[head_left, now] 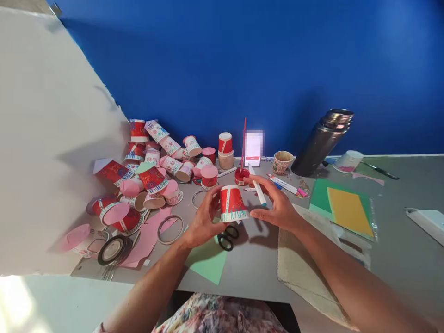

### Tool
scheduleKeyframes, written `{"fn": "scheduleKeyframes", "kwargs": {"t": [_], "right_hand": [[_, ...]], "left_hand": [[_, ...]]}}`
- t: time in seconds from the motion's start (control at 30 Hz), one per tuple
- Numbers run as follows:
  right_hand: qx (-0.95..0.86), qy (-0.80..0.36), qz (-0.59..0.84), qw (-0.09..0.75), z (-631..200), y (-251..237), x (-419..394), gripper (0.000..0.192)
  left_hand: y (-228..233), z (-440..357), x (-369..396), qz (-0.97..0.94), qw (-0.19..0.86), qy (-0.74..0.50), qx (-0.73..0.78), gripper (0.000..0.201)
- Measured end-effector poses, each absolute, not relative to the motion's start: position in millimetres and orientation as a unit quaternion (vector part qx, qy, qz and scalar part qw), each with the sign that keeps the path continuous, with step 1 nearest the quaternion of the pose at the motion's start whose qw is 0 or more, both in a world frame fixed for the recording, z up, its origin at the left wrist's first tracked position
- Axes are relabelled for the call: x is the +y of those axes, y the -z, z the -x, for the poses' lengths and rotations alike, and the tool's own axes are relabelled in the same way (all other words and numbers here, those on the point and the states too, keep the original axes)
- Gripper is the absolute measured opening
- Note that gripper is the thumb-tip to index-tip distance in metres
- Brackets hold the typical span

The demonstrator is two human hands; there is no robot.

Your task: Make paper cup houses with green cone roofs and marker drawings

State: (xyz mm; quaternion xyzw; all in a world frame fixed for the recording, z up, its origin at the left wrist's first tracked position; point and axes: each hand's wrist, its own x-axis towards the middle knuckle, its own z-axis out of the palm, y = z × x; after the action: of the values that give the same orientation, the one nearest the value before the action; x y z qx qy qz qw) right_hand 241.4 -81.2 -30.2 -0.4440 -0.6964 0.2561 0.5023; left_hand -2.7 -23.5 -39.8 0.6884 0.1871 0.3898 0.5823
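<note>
A red paper cup (233,202), upside down with green strokes drawn along its white rim, is gripped at its left side by my left hand (205,215). Just to the right, my right hand (275,201) holds a white marker (257,187) with a teal end pointing down toward me. The fingers of that hand are curved around the marker, close to the cup. Beneath the cup lie black-handled scissors (227,238), their blades mostly hidden, on a light green sheet (210,259).
Many decorated paper cups (152,178) crowd the left side. Tape rolls (114,249) and pink paper (151,236) lie in front of them. Behind my hands stand a phone (253,145), a red pot (242,175) and a dark thermos (321,145). A beige cloth (305,249) lies right.
</note>
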Motion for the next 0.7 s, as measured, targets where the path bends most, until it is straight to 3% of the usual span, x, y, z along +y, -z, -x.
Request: {"fn": "scheduleKeyframes", "kwargs": {"t": [0.3,0.57,0.7], "right_hand": [[-0.729,-0.196,0.457,0.47,-235,46,-74,0.056],[-0.779,-0.125,0.497,0.361,-234,56,-73,0.056],[-0.788,-0.083,0.502,0.346,-235,64,-70,0.053]], "left_hand": [[18,4,-17,-0.582,0.68,-0.409,0.177,0.083],[23,13,-6,-0.485,0.766,-0.364,0.212,0.09],[40,14,-7,-0.42,0.82,-0.321,0.22,0.076]]}}
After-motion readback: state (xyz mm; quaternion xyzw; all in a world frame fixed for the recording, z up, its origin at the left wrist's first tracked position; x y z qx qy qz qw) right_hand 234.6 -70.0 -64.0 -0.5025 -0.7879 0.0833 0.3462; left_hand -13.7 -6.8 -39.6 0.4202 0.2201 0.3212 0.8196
